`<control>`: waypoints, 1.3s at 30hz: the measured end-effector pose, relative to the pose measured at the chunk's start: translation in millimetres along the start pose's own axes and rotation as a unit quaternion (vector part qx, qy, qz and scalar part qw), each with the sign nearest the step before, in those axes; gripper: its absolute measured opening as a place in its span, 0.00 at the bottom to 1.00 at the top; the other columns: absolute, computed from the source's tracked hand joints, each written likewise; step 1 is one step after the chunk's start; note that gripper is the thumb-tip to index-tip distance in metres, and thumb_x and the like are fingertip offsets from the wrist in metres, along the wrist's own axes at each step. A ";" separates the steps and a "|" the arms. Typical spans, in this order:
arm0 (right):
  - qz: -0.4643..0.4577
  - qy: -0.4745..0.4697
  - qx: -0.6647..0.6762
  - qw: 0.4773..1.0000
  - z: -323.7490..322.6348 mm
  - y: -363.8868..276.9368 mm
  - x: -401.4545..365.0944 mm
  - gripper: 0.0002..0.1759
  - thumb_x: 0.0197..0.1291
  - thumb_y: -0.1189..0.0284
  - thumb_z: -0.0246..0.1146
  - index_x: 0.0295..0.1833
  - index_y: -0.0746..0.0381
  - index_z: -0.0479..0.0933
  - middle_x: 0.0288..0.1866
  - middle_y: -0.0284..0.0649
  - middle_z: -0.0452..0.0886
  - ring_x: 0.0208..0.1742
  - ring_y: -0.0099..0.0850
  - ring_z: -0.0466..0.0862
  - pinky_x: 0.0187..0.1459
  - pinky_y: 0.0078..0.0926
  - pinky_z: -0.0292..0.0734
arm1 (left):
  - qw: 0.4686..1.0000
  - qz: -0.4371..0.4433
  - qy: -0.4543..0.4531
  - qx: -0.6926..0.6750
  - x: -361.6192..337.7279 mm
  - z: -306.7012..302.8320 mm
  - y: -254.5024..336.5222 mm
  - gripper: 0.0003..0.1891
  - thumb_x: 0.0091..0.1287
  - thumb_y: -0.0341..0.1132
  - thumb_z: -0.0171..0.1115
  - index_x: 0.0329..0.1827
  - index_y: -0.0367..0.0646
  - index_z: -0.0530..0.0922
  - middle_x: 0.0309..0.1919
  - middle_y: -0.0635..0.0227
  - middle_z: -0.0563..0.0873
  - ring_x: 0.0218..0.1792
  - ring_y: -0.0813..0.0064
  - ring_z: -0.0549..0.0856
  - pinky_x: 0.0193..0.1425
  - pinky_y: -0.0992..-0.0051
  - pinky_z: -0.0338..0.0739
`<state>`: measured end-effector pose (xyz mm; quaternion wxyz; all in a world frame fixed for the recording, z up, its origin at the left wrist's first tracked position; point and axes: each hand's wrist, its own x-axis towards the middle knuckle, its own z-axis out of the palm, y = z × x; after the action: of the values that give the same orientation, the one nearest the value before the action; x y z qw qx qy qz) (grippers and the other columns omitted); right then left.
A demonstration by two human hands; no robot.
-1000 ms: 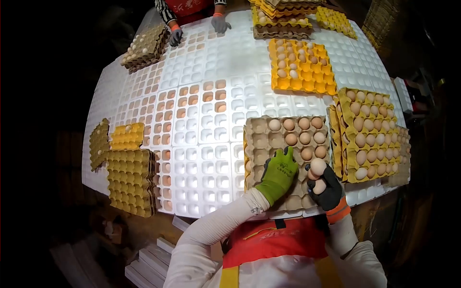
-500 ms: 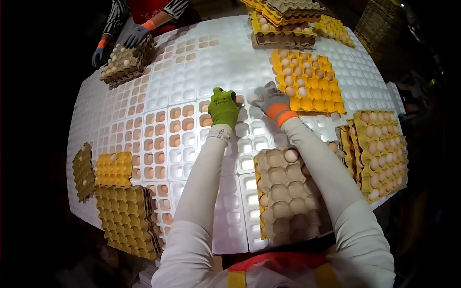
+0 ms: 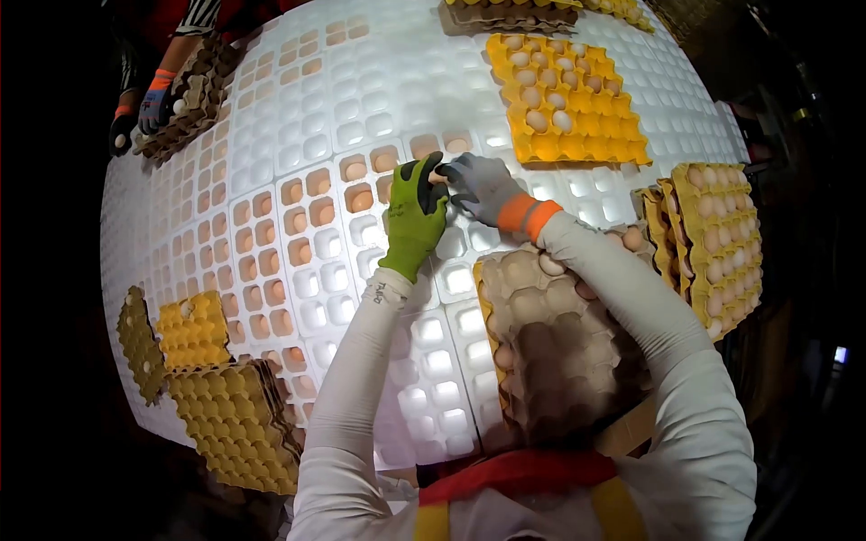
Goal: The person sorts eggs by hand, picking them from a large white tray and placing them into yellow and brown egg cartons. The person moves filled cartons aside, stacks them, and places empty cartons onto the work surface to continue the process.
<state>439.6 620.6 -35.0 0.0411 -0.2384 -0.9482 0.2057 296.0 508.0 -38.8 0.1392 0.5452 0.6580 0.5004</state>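
Both my hands meet over the white foam trays, an egg between them.
From the head view, my left hand (image 3: 417,216), in a green glove, and my right hand (image 3: 487,191), in a grey glove with an orange cuff, have their fingers partly curled and their tips close together. The egg (image 3: 437,177) shows between my fingertips, partly hidden; I cannot tell which grip has it, or how far either is closed. Below lie the white foam trays (image 3: 330,243), many cells to the left filled with eggs. The brown egg tray (image 3: 532,302) is partly under my right forearm, and the orange egg tray (image 3: 591,122) lies beyond my right hand. At far left, a co-worker's hand (image 3: 155,104) is at a stack of cartons (image 3: 206,88).
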 end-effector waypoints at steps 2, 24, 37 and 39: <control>0.000 0.040 0.043 0.998 -6.8 -10.7 -9.0 0.23 0.65 0.61 0.64 0.65 0.53 0.75 0.66 0.47 0.76 0.67 0.49 0.77 0.67 0.49 0.70 | 0.988 0.065 -0.039 0.137 -14.5 11.5 -0.3 0.30 0.60 0.29 0.64 0.69 0.49 0.76 0.57 0.57 0.79 0.56 0.52 0.78 0.59 0.54 0.72; 0.135 0.183 0.628 0.745 -160.1 -5.2 -309.0 0.21 0.57 0.78 0.72 0.57 0.60 0.77 0.57 0.35 0.80 0.58 0.24 0.82 0.51 0.25 0.81 | 0.995 0.004 -0.102 0.019 -71.1 33.7 197.2 0.15 0.63 0.34 0.68 0.54 0.46 0.83 0.46 0.66 0.85 0.45 0.66 0.85 0.51 0.67 0.80; 0.156 0.119 0.494 0.847 -132.6 13.0 -342.0 0.20 0.62 0.67 0.71 0.59 0.58 0.80 0.50 0.39 0.84 0.47 0.29 0.83 0.44 0.28 0.81 | 0.977 -0.037 -0.192 0.085 -55.2 64.4 204.5 0.21 0.66 0.37 0.68 0.62 0.49 0.79 0.53 0.67 0.86 0.41 0.68 0.88 0.45 0.69 0.82; 0.195 0.104 0.670 0.708 -146.1 6.4 -342.7 0.28 0.68 0.64 0.64 0.70 0.61 0.71 0.52 0.37 0.84 0.43 0.25 0.82 0.36 0.20 0.79 | 0.918 -0.233 -0.197 -0.255 -50.7 55.2 198.4 0.18 0.74 0.35 0.59 0.65 0.43 0.78 0.58 0.67 0.85 0.48 0.76 0.86 0.52 0.73 0.82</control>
<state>770.7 519.1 102.6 0.2476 -0.3473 -0.4830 0.7647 469.5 473.6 78.1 0.5129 0.4105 0.5758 0.4866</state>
